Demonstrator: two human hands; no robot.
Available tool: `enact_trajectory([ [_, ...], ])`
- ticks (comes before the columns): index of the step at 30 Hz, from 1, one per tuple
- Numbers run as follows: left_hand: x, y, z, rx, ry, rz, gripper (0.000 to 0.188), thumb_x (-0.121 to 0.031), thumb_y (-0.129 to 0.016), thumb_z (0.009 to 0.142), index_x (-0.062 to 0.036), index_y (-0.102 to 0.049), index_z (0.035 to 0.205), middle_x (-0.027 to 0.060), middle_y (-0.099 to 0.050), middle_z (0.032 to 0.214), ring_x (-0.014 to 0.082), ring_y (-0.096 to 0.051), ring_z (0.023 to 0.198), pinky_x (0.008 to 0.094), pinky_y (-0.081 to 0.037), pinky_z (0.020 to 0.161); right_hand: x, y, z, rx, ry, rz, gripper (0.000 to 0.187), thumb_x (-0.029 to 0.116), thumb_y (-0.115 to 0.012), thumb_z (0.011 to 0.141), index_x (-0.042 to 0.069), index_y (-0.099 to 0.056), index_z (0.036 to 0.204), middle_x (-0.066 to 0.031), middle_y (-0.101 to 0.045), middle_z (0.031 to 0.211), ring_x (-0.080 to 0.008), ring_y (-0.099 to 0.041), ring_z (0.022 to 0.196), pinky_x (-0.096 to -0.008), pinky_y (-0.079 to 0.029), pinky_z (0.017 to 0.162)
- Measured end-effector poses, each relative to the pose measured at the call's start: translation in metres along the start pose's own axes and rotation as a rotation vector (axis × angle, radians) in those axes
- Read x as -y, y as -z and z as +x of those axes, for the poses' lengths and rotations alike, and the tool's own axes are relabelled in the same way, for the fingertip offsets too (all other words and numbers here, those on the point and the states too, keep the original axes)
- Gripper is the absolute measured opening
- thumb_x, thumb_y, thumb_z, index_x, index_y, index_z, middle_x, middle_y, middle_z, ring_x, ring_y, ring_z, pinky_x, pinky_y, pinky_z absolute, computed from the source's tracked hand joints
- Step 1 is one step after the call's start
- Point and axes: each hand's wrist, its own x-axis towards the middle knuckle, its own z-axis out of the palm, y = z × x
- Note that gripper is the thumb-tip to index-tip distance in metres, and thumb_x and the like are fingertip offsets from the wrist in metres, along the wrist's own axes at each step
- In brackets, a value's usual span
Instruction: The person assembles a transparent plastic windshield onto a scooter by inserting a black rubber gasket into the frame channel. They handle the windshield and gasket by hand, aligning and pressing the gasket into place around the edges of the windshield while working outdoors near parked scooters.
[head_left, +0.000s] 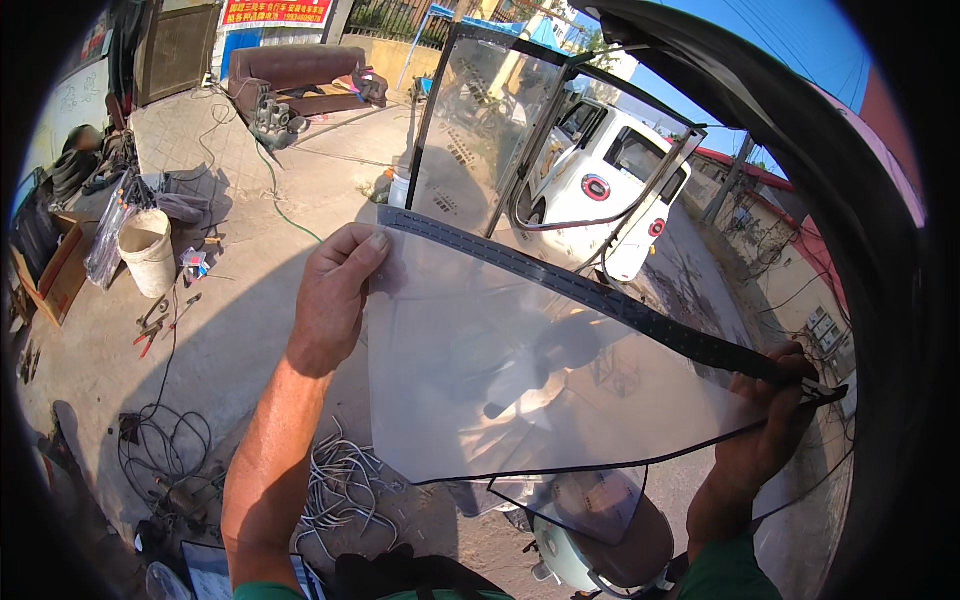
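I hold a large clear glass pane (520,370) with a dark dotted band along its upper edge, tilted in front of me. My left hand (335,295) grips its upper left corner, thumb over the band. Pinching the pane's right corner, my right hand (770,420) sits near the black curved frame (850,180) of a vehicle opening. A second framed window (490,130) stands open behind the pane.
A small white car (600,180) is parked beyond. On the concrete ground lie a white bucket (148,250), red-handled pliers (150,335), black cables (160,440), a heap of pale wire pieces (345,485) and a cardboard box (60,275). A pale green scooter front (600,550) sits below the pane.
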Motion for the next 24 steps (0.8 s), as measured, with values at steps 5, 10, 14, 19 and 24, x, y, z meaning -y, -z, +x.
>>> enact_trajectory([
  [5, 0.000, -0.013, 0.040, -0.027, 0.007, 0.065, 0.019, -0.023, -0.062, 0.105, -0.0057, -0.070, 0.103, 0.0005, -0.068, 0.085, 0.0106, -0.063, 0.076, 0.0289, -0.053, 0.074, 0.013, -0.007, 0.012, 0.022, 0.115, -0.182, 0.029, 0.034, -0.061, 0.102, 0.006, -0.064, 0.108, -0.0077, -0.049, 0.102, -0.0137, -0.051, 0.084, -0.0241, -0.045, 0.066],
  [10, 0.005, -0.011, 0.060, 0.004, -0.006, 0.051, 0.020, -0.024, -0.062, 0.105, -0.0059, -0.070, 0.104, 0.0007, -0.068, 0.086, 0.0104, -0.063, 0.077, 0.0289, -0.053, 0.074, 0.020, -0.023, 0.024, -0.016, 0.228, -0.369, 0.025, 0.031, -0.061, 0.098, 0.007, -0.062, 0.092, -0.0071, -0.048, 0.094, -0.0167, -0.053, 0.077, -0.0312, -0.047, 0.065],
  [14, 0.013, -0.010, 0.074, 0.013, -0.005, 0.006, 0.020, -0.024, -0.061, 0.105, -0.0059, -0.070, 0.104, 0.0002, -0.067, 0.087, 0.0098, -0.063, 0.076, 0.0288, -0.053, 0.074, 0.031, -0.041, 0.030, -0.007, 0.369, -0.484, 0.020, 0.027, -0.064, 0.093, 0.010, -0.059, 0.084, -0.0060, -0.048, 0.091, -0.0177, -0.055, 0.072, -0.0356, -0.048, 0.068],
  [19, 0.010, -0.010, 0.090, 0.085, -0.024, 0.002, 0.018, -0.023, -0.062, 0.105, -0.0059, -0.069, 0.104, -0.0016, -0.065, 0.085, 0.0086, -0.061, 0.077, 0.0281, -0.052, 0.073, 0.039, -0.050, 0.037, -0.007, 0.402, -0.545, 0.015, 0.020, -0.069, 0.085, 0.012, -0.058, 0.079, -0.0030, -0.049, 0.086, -0.0169, -0.055, 0.073, -0.0356, -0.049, 0.071],
  [24, 0.003, -0.019, 0.100, 0.039, -0.060, 0.175, 0.016, -0.020, -0.063, 0.103, -0.0058, -0.069, 0.108, -0.0024, -0.064, 0.086, 0.0072, -0.058, 0.078, 0.0259, -0.049, 0.073, 0.038, -0.070, 0.044, -0.161, 0.321, -0.557, 0.024, 0.022, -0.071, 0.081, 0.011, -0.053, 0.069, -0.0026, -0.046, 0.078, -0.0174, -0.054, 0.076, -0.0351, -0.048, 0.072],
])
